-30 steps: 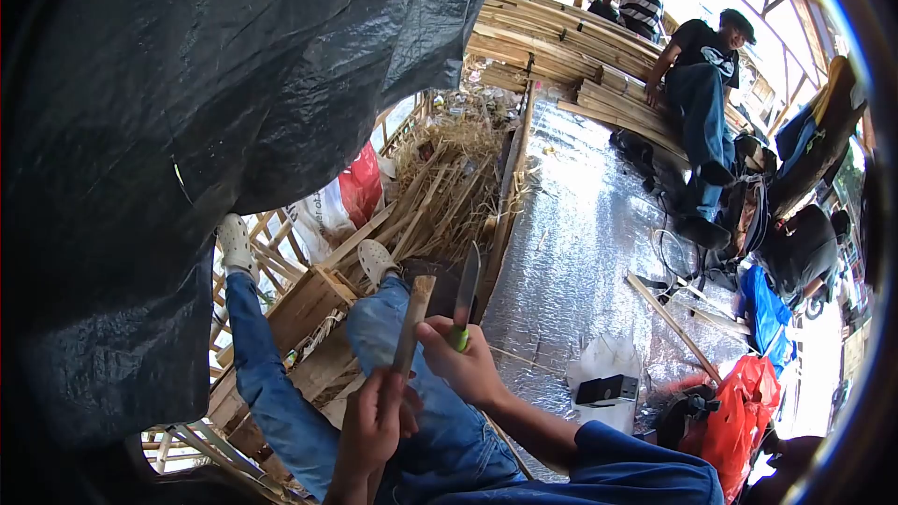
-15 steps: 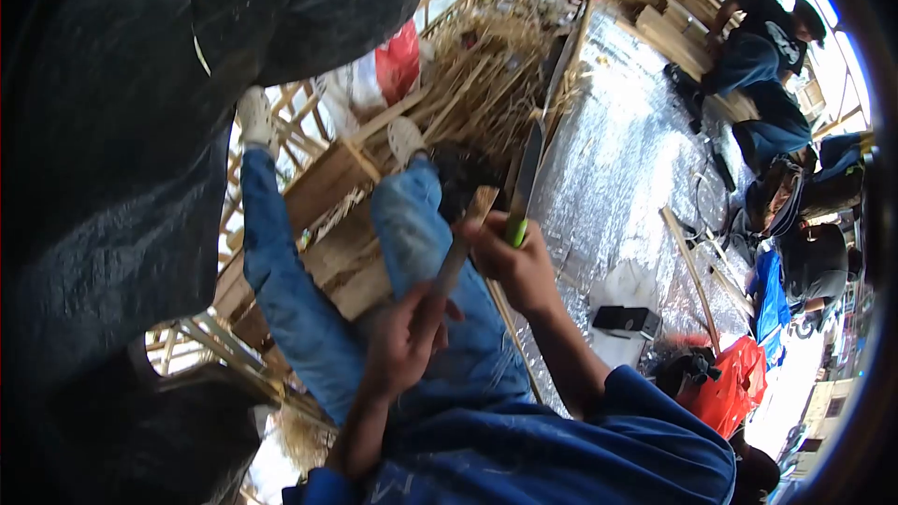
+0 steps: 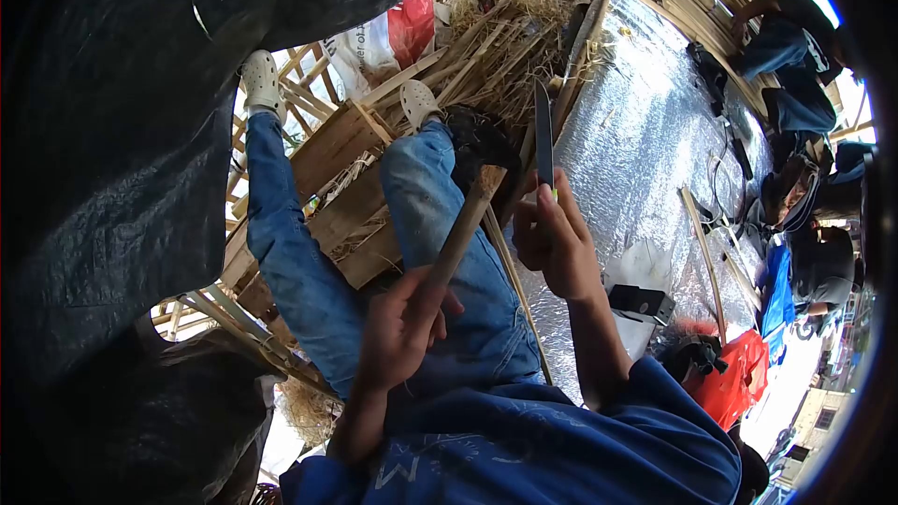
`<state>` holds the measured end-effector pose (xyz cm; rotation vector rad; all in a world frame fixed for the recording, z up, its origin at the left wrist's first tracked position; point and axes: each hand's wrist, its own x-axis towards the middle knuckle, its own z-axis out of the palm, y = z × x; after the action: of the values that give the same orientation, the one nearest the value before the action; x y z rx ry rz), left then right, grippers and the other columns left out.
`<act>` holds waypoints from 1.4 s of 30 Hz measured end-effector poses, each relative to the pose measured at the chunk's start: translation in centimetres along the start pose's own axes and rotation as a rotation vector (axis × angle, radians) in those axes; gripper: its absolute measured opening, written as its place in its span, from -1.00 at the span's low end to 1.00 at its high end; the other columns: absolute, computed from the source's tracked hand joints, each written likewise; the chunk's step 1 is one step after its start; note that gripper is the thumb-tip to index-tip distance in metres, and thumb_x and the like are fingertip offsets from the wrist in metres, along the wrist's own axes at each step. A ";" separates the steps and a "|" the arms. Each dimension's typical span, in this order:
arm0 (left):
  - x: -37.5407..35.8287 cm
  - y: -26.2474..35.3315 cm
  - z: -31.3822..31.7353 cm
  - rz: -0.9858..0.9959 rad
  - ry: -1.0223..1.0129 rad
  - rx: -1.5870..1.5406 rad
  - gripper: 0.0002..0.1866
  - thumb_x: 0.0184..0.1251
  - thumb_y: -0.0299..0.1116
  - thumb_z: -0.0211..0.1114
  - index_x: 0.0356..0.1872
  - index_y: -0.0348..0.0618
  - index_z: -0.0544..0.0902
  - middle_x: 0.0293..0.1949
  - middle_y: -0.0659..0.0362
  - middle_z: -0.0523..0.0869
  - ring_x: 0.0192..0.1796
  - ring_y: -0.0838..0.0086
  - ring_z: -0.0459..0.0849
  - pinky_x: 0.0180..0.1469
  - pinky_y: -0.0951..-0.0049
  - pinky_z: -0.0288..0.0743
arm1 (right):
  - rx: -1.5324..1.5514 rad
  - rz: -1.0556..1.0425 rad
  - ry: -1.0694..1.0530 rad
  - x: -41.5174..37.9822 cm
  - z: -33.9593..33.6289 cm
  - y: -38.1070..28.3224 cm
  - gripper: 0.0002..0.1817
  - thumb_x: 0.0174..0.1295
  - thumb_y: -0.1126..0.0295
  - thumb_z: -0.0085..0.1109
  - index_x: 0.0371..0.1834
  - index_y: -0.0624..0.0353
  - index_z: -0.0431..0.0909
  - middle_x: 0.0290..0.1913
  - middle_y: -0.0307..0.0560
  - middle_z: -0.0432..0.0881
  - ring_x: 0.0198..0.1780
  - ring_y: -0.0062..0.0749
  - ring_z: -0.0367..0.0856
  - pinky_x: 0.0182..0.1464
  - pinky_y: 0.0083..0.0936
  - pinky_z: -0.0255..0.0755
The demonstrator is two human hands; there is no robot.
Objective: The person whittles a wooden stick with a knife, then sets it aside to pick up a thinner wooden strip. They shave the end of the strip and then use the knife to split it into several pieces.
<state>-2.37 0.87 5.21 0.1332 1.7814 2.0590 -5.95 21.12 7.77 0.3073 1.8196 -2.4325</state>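
Note:
My left hand (image 3: 400, 325) is closed around the lower part of a wooden stick (image 3: 458, 232), which slants up to the right over my jeans. Its upper end looks pale and freshly cut. In my right hand (image 3: 558, 241) is a knife (image 3: 543, 136), its dark blade pointing up and away from me. The fingers wrap the handle, so only a sliver of bright green shows. Blade and stick are apart, the knife to the right of the stick's cut end.
Wood strips and shavings (image 3: 496, 65) are heaped beyond my feet. Silver foil sheeting (image 3: 627, 140) spreads to the right, with a black box (image 3: 641, 303) and a red plastic bag (image 3: 734, 379). Black tarp (image 3: 112, 150) hangs at left. A person (image 3: 795, 56) sits far right.
My right hand has moved right, away from the stick, and the knife now points more upright. The left hand still holds the stick. The whole view has shifted slightly.

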 end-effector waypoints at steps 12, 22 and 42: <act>1.2 -3.4 0.1 -0.054 0.099 0.447 -0.68 0.53 -0.24 -0.01 -0.41 -0.25 0.44 -0.75 0.20 0.46 -0.68 0.57 0.50 -0.59 0.48 0.27 | -0.760 -0.057 0.140 -1.6 -2.2 4.8 -0.67 0.40 0.20 -0.02 -0.30 0.28 0.50 -0.59 0.03 0.49 -0.55 -0.21 0.49 -0.42 -0.33 0.34; 3.9 -0.6 1.3 0.012 0.051 0.319 -0.67 0.54 -0.19 -0.07 -0.21 -0.27 0.51 -0.57 0.21 0.58 -0.65 0.69 0.43 -0.61 0.66 0.26 | -1.003 -0.368 -0.015 1.7 -2.6 3.4 -0.80 0.12 0.39 0.22 -0.50 0.29 0.45 -0.49 0.06 0.49 -0.44 0.03 0.55 -0.38 -0.21 0.40; 10.6 -5.9 2.8 0.128 0.202 0.562 -0.55 0.55 -0.15 -0.05 -0.41 -0.38 0.49 -0.60 -0.06 0.56 -0.51 0.14 0.61 -0.45 0.23 0.38 | -1.152 -0.246 0.012 7.2 -3.9 9.7 -0.67 0.19 0.32 0.10 -0.64 0.32 0.58 -0.63 0.28 0.52 -0.51 0.21 0.55 -0.41 -0.11 0.48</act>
<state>-9.64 7.87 -2.01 0.2091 2.4976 1.6388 -10.73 22.44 -3.91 -0.0151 2.9595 -1.0794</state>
